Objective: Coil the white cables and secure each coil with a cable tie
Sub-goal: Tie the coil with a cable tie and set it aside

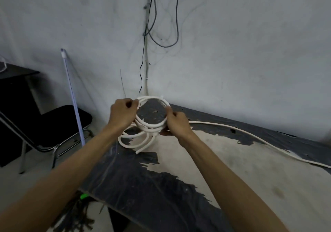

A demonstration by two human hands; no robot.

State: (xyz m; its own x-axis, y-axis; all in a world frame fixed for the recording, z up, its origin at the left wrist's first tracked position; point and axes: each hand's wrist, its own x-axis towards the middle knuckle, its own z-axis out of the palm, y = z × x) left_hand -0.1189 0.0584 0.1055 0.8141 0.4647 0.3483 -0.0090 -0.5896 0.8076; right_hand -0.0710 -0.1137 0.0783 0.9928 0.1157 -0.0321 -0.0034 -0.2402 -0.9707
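Left hand [123, 114]: raised above the table, fingers curled round the left side of the upper coil, thumb and fingertips pinching near its top edge.
Right hand [176, 124]: fingers wrapped round the right side of the same coil, gripping from outside; thumb side towards the ring.
Upper coil [152, 124]: several turns of white cable, held between both hands, ring roughly upright and facing the camera, above the far left part of the table.
Cable tie [162, 97]: small white tab at the top of the ring, probably a tie end; too small to confirm whether fastened.
Lower loops [133, 143]: further turns of white cable below and just in front of the held ring, slack, one cut end pointing down towards the table; no tie seen on them.
Loose cable [250, 133]: long white run trailing from near the right hand across the table to the right edge of view, uncoiled.
Table [232, 187]: worn top, dark covering peeled to pale patches.
Chair [59, 122]: black seat, metal legs, left of the table.
Pole [73, 101]: pale, leaning on the wall by the chair.
Progress: one coil formed and in hand, securing apparently under way.
Remaining: slack loops and long trailing run, judged a fair share of the job.
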